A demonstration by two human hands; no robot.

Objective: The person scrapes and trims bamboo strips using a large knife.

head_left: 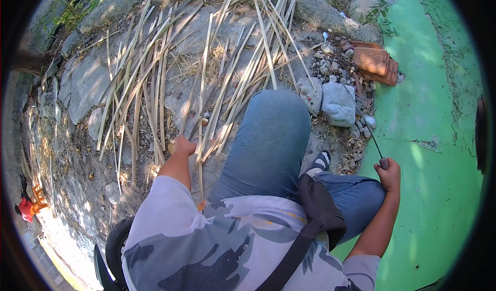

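Many long, pale split bamboo strips (135,82) lie criss-crossed on the ground in front of me. My left hand (183,146) is low over the near ends of the strips, its fingers closed around the end of one bamboo strip (190,102). Out to the right, my right hand (390,175) grips the dark handle (384,163) of a thin, long-bladed tool. Its narrow dark blade (375,142) points up and away toward the stones; the exact kind of blade is too thin to make out.
A pale stone block (338,105) and gravel lie past my right knee, with stacked orange clay tiles (374,63) farther off. Green-painted floor (413,198) spreads along the right. A black tyre (118,244) is at my left side. At the far left are an orange chair (39,200) and something red.
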